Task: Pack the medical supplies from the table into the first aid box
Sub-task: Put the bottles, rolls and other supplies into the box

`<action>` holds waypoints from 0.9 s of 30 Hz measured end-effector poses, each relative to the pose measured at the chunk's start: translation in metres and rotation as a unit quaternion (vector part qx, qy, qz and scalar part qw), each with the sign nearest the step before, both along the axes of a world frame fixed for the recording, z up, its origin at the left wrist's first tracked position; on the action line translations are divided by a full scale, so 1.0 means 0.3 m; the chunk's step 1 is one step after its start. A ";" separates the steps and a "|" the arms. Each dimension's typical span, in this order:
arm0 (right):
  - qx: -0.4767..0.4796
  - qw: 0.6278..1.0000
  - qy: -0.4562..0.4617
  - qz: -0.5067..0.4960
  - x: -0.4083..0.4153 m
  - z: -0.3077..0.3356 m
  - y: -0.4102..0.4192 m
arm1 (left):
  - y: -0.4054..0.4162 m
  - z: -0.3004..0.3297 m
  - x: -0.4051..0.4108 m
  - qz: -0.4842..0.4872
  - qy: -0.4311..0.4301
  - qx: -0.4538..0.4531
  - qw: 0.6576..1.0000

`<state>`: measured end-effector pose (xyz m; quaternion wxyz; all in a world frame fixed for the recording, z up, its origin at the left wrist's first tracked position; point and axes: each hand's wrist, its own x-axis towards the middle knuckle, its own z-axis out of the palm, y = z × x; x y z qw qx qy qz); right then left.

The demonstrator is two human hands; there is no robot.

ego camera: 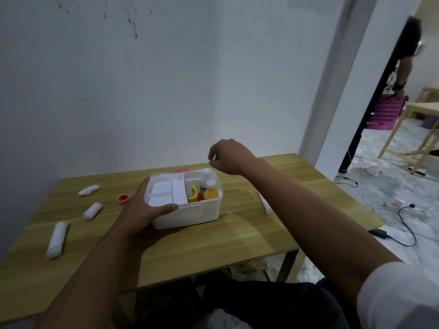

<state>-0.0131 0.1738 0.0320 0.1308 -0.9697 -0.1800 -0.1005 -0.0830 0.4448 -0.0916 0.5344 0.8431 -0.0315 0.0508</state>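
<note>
The white first aid box (190,216) stands open in the middle of the wooden table (237,238). Inside it are white packets, a small yellow box (193,194), a yellow bottle (211,193) and a white-capped bottle. My left hand (145,207) grips the box's near left corner, thumb over the rim. Above the box's far right corner hovers my right hand (229,156), fingers curled, with nothing clearly held. Three white bandage rolls (89,190) (92,210) (57,239) lie on the table's left. A small red-lidded jar (123,199) sits near my left hand.
A thin white wrapped item (264,202) lies on the table to the right of the box. A wall stands just behind the table. Cables and a power strip (408,208) lie on the floor at right. Far right, another person bends over a pink basket (384,112).
</note>
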 end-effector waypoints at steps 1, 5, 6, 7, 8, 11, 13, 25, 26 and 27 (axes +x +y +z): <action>0.007 0.999 0.003 -0.050 0.002 -0.007 -0.051 | 0.001 -0.001 -0.001 -0.004 -0.001 0.002 1.000; -0.047 0.965 0.096 -0.239 -0.020 -0.104 -0.280 | -0.023 0.026 -0.020 -0.018 -0.009 -0.002 1.000; -0.055 0.955 0.119 -0.266 -0.034 -0.136 -0.332 | -0.032 0.033 -0.026 -0.020 -0.008 -0.003 1.000; -0.055 0.944 0.139 -0.294 -0.055 -0.161 -0.375 | -0.031 0.034 -0.026 -0.020 -0.005 -0.003 1.000; -0.052 0.932 0.154 -0.323 -0.074 -0.185 -0.414 | -0.031 0.035 -0.026 -0.019 -0.002 -0.004 1.000; -0.074 0.891 0.216 -0.393 -0.139 -0.237 -0.482 | -0.024 0.032 -0.028 -0.016 -0.003 -0.005 1.000; -0.088 0.872 0.271 -0.397 -0.168 -0.264 -0.484 | -0.028 0.035 -0.028 -0.006 -0.007 -0.008 1.000; -0.020 0.918 0.221 -0.329 -0.070 -0.298 -0.269 | -0.027 0.040 -0.026 -0.004 -0.006 -0.002 1.000; -0.024 0.922 0.217 -0.320 -0.055 -0.299 -0.253 | -0.026 0.038 -0.022 -0.004 -0.008 -0.001 1.000; -0.036 0.924 0.215 -0.314 -0.049 -0.299 -0.231 | -0.024 0.036 -0.020 -0.003 -0.009 -0.001 1.000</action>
